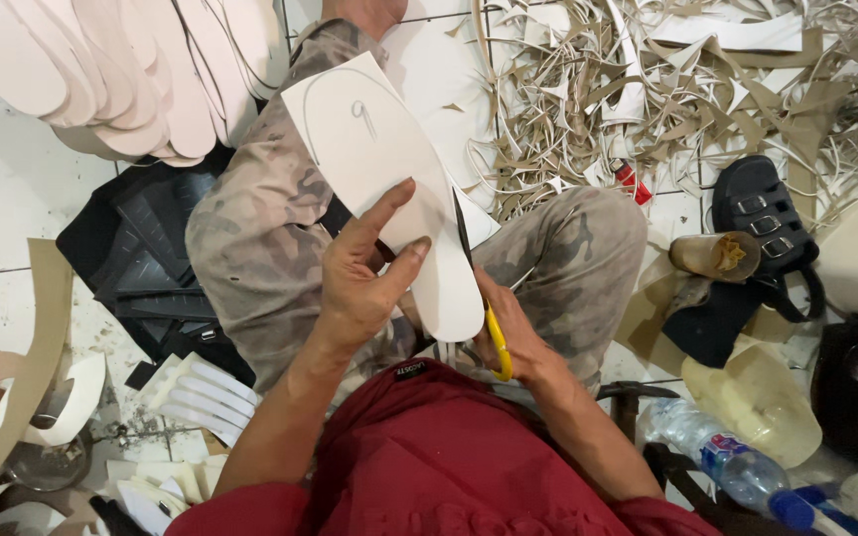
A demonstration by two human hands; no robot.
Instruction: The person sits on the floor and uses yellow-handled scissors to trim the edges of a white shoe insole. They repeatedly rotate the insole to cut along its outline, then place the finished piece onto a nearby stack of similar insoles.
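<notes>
My left hand [364, 278] grips a white sole-shaped cutout sheet [379, 169] with a curved pencil outline, thumb on top and fingers spread on its face. My right hand [513, 337] holds yellow-handled scissors [496, 342], whose dark blade [462, 228] runs up along the sheet's right edge. Both hands work above my lap, over camouflage trousers [260, 228] and a red shirt [429, 447].
A stack of cut white soles [131, 69] lies at top left. A heap of tan and white offcut strips [667, 89] fills the top right. A black sandal [762, 213], a brown cup [717, 253], a plastic bottle [727, 462] and a black mat [141, 258] lie on the tiled floor.
</notes>
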